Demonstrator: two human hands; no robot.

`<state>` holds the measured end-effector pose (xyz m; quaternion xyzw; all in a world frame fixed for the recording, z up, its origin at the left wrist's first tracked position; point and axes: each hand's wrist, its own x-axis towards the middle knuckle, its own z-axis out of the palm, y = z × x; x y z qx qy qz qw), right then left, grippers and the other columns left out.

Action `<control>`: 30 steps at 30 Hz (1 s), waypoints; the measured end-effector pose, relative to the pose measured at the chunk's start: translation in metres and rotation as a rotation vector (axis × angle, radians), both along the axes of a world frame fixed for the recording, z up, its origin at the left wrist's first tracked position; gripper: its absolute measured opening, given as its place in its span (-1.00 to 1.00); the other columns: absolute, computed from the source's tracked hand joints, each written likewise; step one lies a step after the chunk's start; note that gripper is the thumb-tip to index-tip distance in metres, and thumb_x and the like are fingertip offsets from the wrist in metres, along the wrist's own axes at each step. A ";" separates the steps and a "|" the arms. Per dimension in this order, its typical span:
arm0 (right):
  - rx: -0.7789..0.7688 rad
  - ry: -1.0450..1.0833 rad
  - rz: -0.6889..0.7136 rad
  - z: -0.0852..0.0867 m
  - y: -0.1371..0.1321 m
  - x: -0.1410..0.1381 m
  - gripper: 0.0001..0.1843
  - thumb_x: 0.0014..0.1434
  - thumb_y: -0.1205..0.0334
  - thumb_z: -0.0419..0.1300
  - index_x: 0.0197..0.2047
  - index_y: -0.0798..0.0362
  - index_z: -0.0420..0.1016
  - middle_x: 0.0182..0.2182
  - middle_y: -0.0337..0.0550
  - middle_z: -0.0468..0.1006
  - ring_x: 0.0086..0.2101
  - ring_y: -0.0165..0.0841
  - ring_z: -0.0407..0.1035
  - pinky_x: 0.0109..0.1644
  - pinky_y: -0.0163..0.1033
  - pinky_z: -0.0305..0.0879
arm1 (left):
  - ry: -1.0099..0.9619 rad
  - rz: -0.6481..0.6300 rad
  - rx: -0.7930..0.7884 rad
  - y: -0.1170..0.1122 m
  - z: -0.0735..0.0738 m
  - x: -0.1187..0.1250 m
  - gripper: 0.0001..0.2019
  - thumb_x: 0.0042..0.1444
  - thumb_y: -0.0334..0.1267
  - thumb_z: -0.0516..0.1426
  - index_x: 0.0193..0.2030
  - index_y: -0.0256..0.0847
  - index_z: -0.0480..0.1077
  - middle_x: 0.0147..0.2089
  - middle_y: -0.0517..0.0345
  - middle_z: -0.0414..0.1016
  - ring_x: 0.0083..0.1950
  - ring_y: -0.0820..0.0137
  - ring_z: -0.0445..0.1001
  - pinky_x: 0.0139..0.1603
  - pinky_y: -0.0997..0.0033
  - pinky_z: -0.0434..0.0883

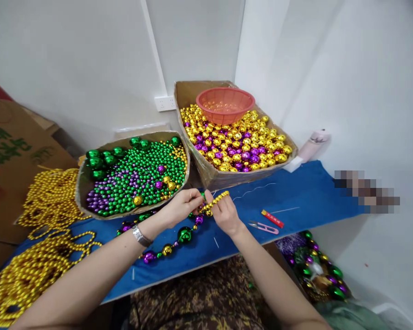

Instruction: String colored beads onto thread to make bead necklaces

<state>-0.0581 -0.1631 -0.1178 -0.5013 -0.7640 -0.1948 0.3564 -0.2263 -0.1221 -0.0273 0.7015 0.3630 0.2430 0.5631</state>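
Note:
Over the blue cloth, my two hands are close together at the end of a bead garland. My left hand, with a metal-band watch on its wrist, pinches the garland beside a green bead; the exact grip is partly hidden. My right hand is closed on a short gold bead strand, which loops over its fingers. Below and left of the hands, the bead garland of large green, purple and gold balls curves across the cloth. A thin white thread trails away to the right.
Behind stand a carton of green and purple beads and a carton of gold and purple balls topped by a red basket. Pink thread snips and a red-yellow packet lie right. Gold bead strands pile left.

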 end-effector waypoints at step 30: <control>-0.712 1.724 0.474 0.048 -0.034 -0.044 -0.76 0.12 0.02 0.27 -0.35 0.01 0.40 -0.45 -0.31 0.42 -0.43 -0.47 0.29 -0.38 -0.39 0.24 | -0.108 0.078 0.228 -0.040 -0.020 -0.019 -0.77 0.23 -0.17 0.05 -0.37 -0.27 0.34 -0.43 0.20 0.33 -0.40 0.48 0.25 -0.36 0.49 0.23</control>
